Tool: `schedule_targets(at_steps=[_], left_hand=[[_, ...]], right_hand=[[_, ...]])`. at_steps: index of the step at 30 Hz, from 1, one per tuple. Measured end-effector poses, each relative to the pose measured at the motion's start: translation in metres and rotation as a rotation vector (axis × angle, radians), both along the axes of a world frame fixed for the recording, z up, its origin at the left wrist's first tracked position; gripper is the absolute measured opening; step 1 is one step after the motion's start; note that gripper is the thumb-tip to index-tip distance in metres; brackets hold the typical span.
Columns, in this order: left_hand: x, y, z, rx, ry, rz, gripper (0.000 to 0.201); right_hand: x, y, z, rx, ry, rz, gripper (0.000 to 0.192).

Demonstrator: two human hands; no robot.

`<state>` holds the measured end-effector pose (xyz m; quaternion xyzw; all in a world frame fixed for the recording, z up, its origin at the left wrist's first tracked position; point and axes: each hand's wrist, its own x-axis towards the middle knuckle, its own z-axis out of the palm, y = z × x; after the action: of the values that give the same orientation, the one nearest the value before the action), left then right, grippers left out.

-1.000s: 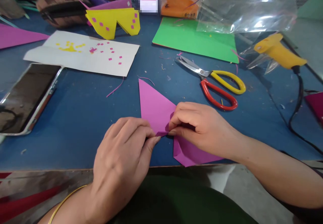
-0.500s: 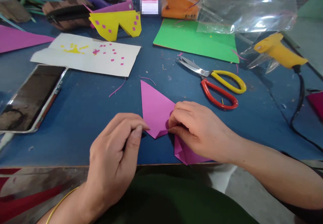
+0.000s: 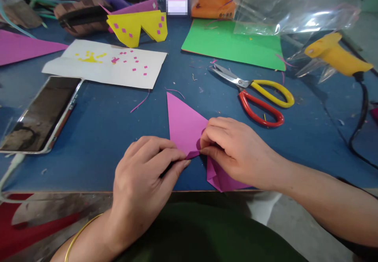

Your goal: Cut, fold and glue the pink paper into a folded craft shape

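Observation:
A pink paper piece (image 3: 186,126) with a pointed upper corner lies near the table's front edge, its lower edge folded up in a narrow strip. My left hand (image 3: 150,175) pinches the lower left corner of it between thumb and fingers. Closed on the same folded edge, farther right, is my right hand (image 3: 236,147), thumb below and fingers on top. Under the right hand, more folded pink paper (image 3: 220,181) reaches the table edge; the hand hides how the two parts join.
Scissors (image 3: 245,82) with yellow and red handles lie beyond my right hand. A yellow glue gun (image 3: 336,55) is at right, green sheets (image 3: 233,45) behind. White paper (image 3: 132,78) with small cutouts, a yellow paper mask (image 3: 130,25) and a phone (image 3: 38,112) are at left.
My left hand has moved right and now pinches the lower left corner of the pink paper. The right hand keeps its hold on the folded edge. The view has shifted slightly.

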<state>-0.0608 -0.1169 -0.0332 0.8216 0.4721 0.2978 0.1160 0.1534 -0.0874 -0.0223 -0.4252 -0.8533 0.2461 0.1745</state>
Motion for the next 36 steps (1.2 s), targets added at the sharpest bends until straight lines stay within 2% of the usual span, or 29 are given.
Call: schedule_targets(at_steps=[9, 19, 23, 28, 33, 36], left_hand=[[0.001, 0.0, -0.002, 0.047, 0.069, -0.002, 0.007], [0.005, 0.0, -0.002, 0.071, 0.141, -0.02, 0.011], [0.002, 0.001, 0.0, 0.043, 0.086, -0.009, 0.012], [-0.005, 0.0, 0.007, -0.106, -0.095, 0.043, 0.024], [-0.004, 0.0, 0.008, -0.092, -0.051, 0.048, 0.008], [-0.001, 0.0, 0.005, -0.056, -0.019, 0.021, 0.008]], right_hand=[[0.002, 0.002, -0.002, -0.047, 0.088, -0.028, 0.01], [0.001, 0.002, -0.005, -0.024, 0.146, -0.044, 0.009], [0.0, 0.002, -0.005, -0.004, 0.121, -0.035, 0.012], [-0.002, 0.002, -0.003, -0.014, 0.096, -0.047, 0.015], [-0.002, 0.001, -0.003, -0.012, 0.086, -0.042, 0.014], [-0.002, 0.001, -0.002, -0.004, 0.085, -0.037, 0.015]])
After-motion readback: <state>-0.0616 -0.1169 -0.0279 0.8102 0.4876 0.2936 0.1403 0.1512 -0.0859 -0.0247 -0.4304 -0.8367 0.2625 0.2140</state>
